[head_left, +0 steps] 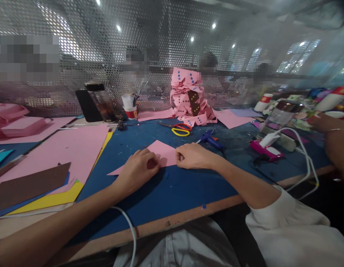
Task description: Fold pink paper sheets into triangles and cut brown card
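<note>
A piece of pink paper (pixel 162 150) with a pointed top lies on the blue table mat in front of me. My left hand (pixel 140 165) rests on its left part, fingers curled and thumb against the index finger at the near edge. At the right end of the paper, my right hand (pixel 192 155) is closed with the fingertips pinching its edge. Beyond the hands lie scissors (pixel 181 130) with red and yellow handles. A blue glue gun (pixel 212 140) sits just past my right hand.
Pink sheets (pixel 85 148) and brown card (pixel 33 185) cover the left side. A stack of folded pink pieces (pixel 185 100) stands at the back. Right of me are a magenta power strip (pixel 266 151), a white cable (pixel 307 159), and another person's arm (pixel 337 144).
</note>
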